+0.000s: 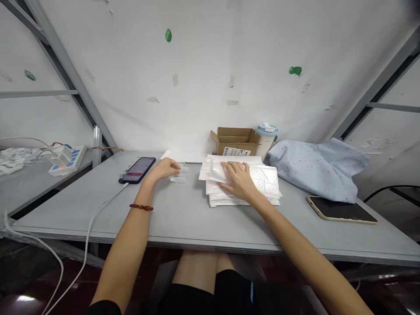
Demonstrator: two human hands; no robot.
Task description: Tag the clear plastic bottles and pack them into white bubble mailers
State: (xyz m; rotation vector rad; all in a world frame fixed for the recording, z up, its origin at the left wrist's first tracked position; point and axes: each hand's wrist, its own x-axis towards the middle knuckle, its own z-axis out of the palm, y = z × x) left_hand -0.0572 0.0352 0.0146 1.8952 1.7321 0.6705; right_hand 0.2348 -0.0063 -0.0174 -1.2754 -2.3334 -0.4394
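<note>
A stack of white bubble mailers (264, 183) lies on the grey table (183, 218). My right hand (238, 178) rests flat on top of the stack, fingers spread over the uppermost mailer. My left hand (166, 168) reaches to the left of the stack, its fingers curled down near a few small clear plastic pieces (177, 179) on the table; whether it grips one is hidden. A red bead bracelet sits on my left wrist.
A black phone (138, 169) on a white cable (98, 214) lies at the left. Behind the stack stand a small cardboard box (234, 140) and a blue-lidded cup (265, 139). A light blue cloth (315, 168) and a tablet (341, 209) lie right. A power strip (67, 159) sits far left.
</note>
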